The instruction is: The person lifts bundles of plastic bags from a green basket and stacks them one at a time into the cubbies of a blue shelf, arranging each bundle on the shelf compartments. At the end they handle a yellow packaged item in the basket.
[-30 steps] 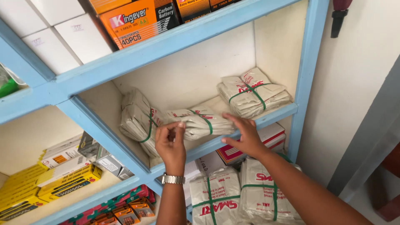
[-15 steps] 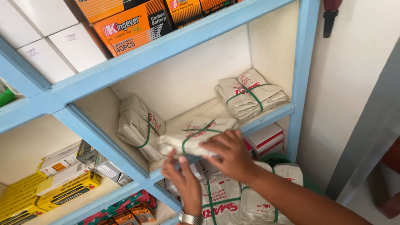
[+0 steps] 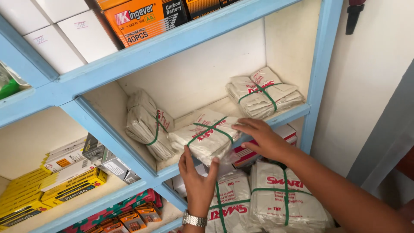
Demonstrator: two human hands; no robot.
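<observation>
On the middle shelf of a light blue shelf unit point(image 3: 108, 125), a white bundle point(image 3: 207, 138) of folded bags tied crosswise with green string sits partly over the front edge. The left hand point(image 3: 196, 172) presses up against the bundle's lower front side with the palm flat and the fingers spread, a metal watch point(image 3: 194, 220) on the wrist. The right hand point(image 3: 261, 138) rests on the bundle's right end, fingers laid along its top and only loosely curled, so both hands hold the bundle between them. Just to the left, a second bundle point(image 3: 148, 125) leans on its side against the compartment's left wall (it touches the held one). Farther right on the same shelf, well apart, a third bundle point(image 3: 263, 92) lies flat near the right post. Below, in the next compartment, larger white packs point(image 3: 280, 194) with red print and green ties are stacked, under the right forearm. An orange box point(image 3: 138, 19) stands on the top shelf beside white boxes point(image 3: 64, 34). Yellow boxes point(image 3: 51, 190) fill the lower left compartment.
</observation>
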